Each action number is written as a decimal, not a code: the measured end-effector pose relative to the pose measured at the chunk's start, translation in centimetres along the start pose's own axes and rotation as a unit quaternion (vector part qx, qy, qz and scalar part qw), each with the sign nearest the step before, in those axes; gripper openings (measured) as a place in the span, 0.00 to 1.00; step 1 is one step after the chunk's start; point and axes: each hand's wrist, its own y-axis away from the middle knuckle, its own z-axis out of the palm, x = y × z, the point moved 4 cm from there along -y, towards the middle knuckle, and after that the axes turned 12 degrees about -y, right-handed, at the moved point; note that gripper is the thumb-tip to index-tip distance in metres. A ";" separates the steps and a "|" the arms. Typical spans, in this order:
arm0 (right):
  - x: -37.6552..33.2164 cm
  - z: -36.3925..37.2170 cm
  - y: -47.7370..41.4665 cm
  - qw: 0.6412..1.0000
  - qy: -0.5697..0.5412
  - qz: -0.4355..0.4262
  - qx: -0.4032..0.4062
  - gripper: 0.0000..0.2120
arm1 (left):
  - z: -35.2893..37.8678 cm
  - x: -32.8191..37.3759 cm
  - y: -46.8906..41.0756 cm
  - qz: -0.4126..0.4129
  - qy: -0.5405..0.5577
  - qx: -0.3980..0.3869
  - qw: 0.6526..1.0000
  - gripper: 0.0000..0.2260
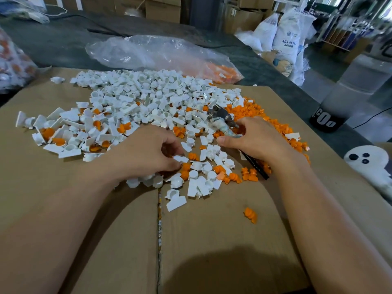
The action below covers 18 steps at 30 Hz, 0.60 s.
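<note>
I am picking at white plastic clips [148, 92] on brown cardboard [84, 187].
My left hand [146, 153] is pinching one flat white clip [180, 158] at the heap's near edge; my right hand [254, 141] is gripping a tape-wrapped metal tool [223, 124] among orange plugs [250, 111].
</note>
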 end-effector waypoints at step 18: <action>-5.7 1.0 3.2 0.963 -0.133 -0.234 -0.027 0.07 | -1.0 0.2 0.0 -0.098 0.174 0.178 0.964 0.07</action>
